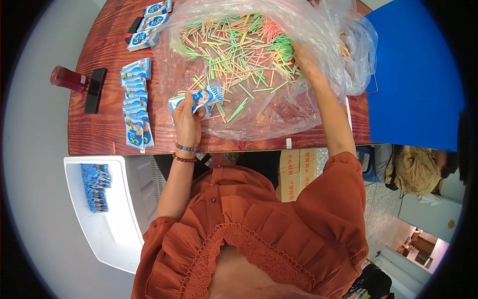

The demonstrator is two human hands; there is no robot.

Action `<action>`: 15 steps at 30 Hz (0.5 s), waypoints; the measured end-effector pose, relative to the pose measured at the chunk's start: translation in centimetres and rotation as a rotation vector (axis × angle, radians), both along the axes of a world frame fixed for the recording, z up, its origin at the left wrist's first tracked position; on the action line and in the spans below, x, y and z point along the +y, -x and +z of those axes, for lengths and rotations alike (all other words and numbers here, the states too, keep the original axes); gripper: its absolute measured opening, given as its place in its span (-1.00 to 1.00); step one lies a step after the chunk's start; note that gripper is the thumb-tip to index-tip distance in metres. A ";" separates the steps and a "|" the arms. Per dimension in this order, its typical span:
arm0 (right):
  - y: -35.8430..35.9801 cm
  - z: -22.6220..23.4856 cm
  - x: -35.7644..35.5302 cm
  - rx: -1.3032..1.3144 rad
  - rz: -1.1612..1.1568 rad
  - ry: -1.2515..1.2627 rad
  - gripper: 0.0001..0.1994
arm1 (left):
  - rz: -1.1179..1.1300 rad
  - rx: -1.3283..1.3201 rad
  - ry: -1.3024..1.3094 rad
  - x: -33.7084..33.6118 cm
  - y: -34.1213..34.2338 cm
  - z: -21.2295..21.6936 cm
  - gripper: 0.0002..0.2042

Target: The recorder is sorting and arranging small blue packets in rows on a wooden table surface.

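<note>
Head view | left hand [186,122] grip closed on blue-white packet [196,99] (flat) | right hand [306,62] grip unclear

right fingers [300,60] hidden among sticks [239,45], packet [196,99] print blurred

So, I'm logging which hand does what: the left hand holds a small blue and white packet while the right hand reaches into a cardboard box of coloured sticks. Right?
Not quite. The head view shows the right hand reaching into a clear plastic bag of coloured sticks, not a cardboard box. The left hand does hold the small blue and white packet.
</note>
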State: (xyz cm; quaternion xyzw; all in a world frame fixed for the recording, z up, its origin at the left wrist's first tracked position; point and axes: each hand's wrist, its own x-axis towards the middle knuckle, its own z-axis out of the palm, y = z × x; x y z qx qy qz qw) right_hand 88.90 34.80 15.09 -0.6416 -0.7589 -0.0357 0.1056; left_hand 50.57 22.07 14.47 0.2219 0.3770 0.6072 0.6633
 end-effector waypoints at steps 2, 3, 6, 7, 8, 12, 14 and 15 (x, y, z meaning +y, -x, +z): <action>-0.4 -0.3 0.7 -0.041 0.006 0.004 -0.79 | 0.007 0.009 -0.002 0.1 0.2 0.2 -0.76; -1.2 -1.0 0.9 -0.043 0.002 0.005 -0.79 | 0.001 -0.003 0.001 0.2 0.2 0.1 -0.77; -1.6 -1.4 1.5 0.049 0.078 -0.131 -0.78 | -0.007 -0.018 -0.008 0.3 0.0 -0.1 -0.77; -1.6 -1.1 1.6 -0.023 0.057 -0.037 -0.74 | -0.015 -0.023 -0.020 0.2 0.0 -0.2 -0.77; -1.7 -0.9 1.6 -0.097 0.034 0.056 -0.70 | -0.011 -0.022 -0.021 0.2 0.0 -0.3 -0.77; -2.4 -1.1 2.3 -0.207 -0.035 0.194 -0.65 | 0.005 0.002 0.003 0.0 0.1 -0.1 -0.76; -3.6 -2.7 2.4 -0.122 0.019 0.079 -0.70 | 0.015 0.010 0.011 -0.1 0.1 0.2 -0.76; -4.5 -4.0 2.4 -0.079 0.043 0.023 -0.72 | 0.027 0.010 0.012 -0.1 0.2 0.3 -0.75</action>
